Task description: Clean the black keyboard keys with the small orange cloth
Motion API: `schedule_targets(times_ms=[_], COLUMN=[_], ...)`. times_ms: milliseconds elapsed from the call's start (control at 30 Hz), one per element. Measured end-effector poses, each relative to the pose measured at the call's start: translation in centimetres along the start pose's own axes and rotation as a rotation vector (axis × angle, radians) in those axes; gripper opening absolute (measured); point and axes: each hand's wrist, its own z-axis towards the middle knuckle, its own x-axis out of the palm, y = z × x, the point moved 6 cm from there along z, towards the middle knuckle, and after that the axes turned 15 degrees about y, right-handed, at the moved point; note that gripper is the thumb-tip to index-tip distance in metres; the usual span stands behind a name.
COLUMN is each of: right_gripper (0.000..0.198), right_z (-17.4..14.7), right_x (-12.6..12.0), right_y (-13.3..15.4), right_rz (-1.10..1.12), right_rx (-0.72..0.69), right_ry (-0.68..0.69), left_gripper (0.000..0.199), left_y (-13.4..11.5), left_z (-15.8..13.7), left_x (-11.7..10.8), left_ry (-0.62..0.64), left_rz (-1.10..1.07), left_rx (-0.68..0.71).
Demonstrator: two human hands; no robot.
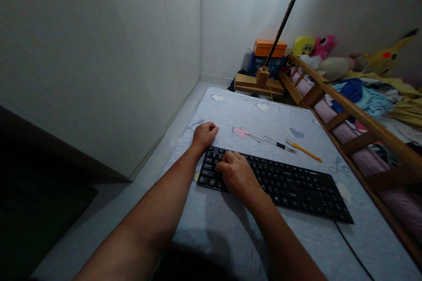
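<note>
A black keyboard (290,182) lies at a slant on the bedspread, its cable leaving the near right side. My right hand (238,173) is over the left part of the keys, fingers curled and pressed together; whatever may be between the fingertips is hidden. Just past the keyboard's far left corner rests my left hand (205,135), closed in a loose fist with nothing showing from it. Beyond the keyboard lie a few cotton swabs (253,136), a thin wire-like tool with a black grip (281,145) and a small brush with a yellow-orange handle (305,150).
The bedspread (237,109) has heart prints. A wooden bed rail (359,109) runs along the right, with clothes and plush toys behind it. A pale cabinet (141,66) stands left. At the far end are a wooden lamp base (259,82) and an orange box (265,47).
</note>
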Motion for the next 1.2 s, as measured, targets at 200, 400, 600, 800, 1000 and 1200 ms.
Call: schedule_targets(times_ms=[200, 400, 600, 800, 1000, 1200], right_gripper=[0.016, 0.019, 0.021, 0.023, 0.025, 0.02], right_z=[-1.5, -2.8, -3.3, -4.5, -5.3, -3.9], right_x=[0.2, 0.6, 0.5, 0.0, -0.5, -0.5], right_y=[-1.4, -2.4, -3.1, -4.0, -4.7, -3.1], right_rz=[0.046, 0.091, 0.082, 0.082, 0.107, 0.117], right_rx=[0.036, 0.043, 0.068, 0.126, 0.168, 0.138], right_ry=[-0.008, -0.051, -0.042, 0.004, 0.011, -0.01], left_gripper=[0.026, 0.026, 0.025, 0.025, 0.026, 0.027], left_y=[0.1, 0.3, 0.3, 0.2, 0.1, 0.0], left_z=[0.0, 0.1, 0.1, 0.0, 0.1, 0.1], left_x=[0.0, 0.1, 0.1, 0.0, 0.1, 0.0], left_ry=[0.002, 0.009, 0.007, 0.011, 0.014, 0.011], left_rz=[0.004, -0.002, 0.006, 0.02, 0.034, 0.033], left_rx=[0.001, -0.003, -0.005, -0.01, -0.014, -0.008])
